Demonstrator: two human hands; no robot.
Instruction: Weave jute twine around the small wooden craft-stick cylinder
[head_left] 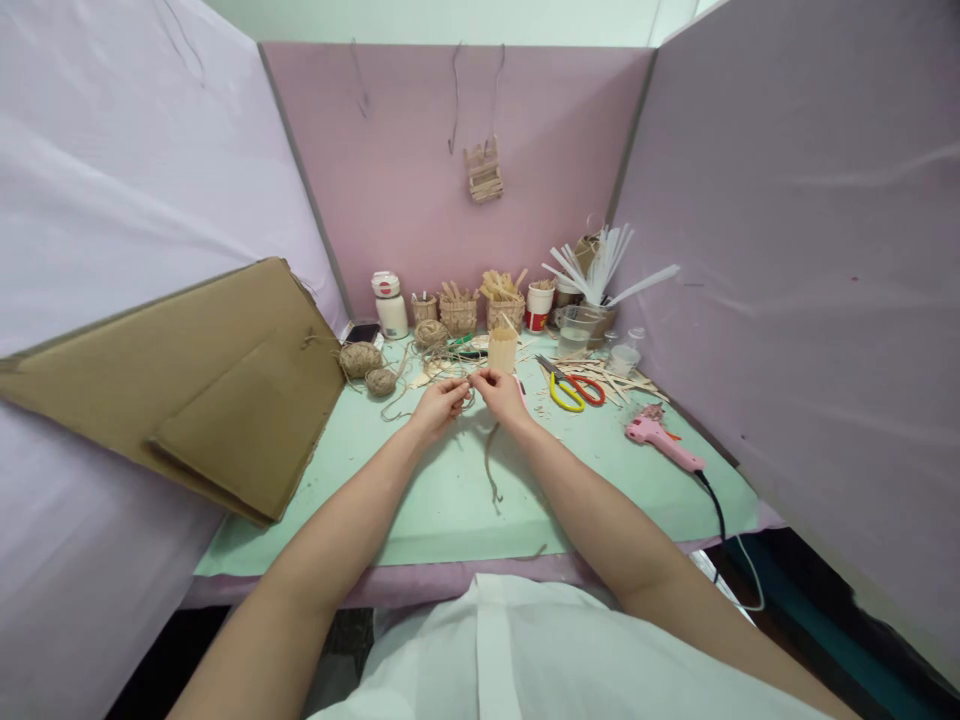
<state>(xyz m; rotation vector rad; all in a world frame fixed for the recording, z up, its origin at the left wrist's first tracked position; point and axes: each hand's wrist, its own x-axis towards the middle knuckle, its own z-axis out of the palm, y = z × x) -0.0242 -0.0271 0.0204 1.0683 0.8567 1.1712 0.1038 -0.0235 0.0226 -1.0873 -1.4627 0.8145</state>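
Note:
My left hand (442, 405) and my right hand (498, 393) meet near the middle of the green table (442, 500), fingertips almost touching. Both are closed in a pinch on thin brown twine. A length of twine (490, 465) hangs below my right hand and trails onto the table. Just behind my hands stands a small upright container of pale wooden sticks (502, 350). Balls of twine (381, 381) lie to the left, with loose strands running toward my left hand. Scissors (564, 385) with yellow and orange-red handles lie to the right.
A pink glue gun (664, 441) with a black cord lies at the right. Cardboard (240, 400) leans at the left. Along the back stand a white bottle (390, 308), woven baskets (458, 314), a red-and-white cup (538, 308) and white strips (596, 270). Loose sticks lie back right.

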